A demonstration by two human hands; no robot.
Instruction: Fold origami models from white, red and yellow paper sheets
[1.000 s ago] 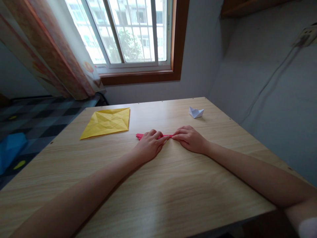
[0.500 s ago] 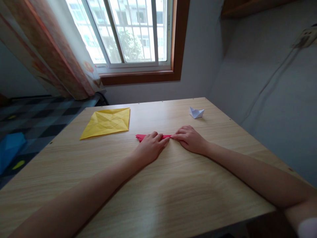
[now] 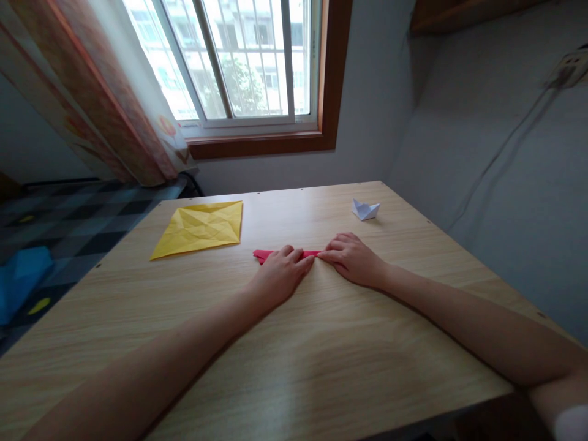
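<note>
At the centre of the frame, a narrow, folded red paper piece (image 3: 264, 255) lies on the pale wood-grain tabletop (image 3: 257, 380). The left hand (image 3: 285, 269) grasps its middle; the right hand (image 3: 351, 258) pinches its right end. A creased yellow paper sheet (image 3: 202, 226) lies left of centre, a small white paper boat (image 3: 365, 211) right.

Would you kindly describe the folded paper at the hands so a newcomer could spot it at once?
Start at the wooden table before the window. Near its middle, the left hand lies over a narrow folded strip, the right hand at its right end. The strip is red; the sheet to its left is yellow, the paper boat beyond white.
</note>
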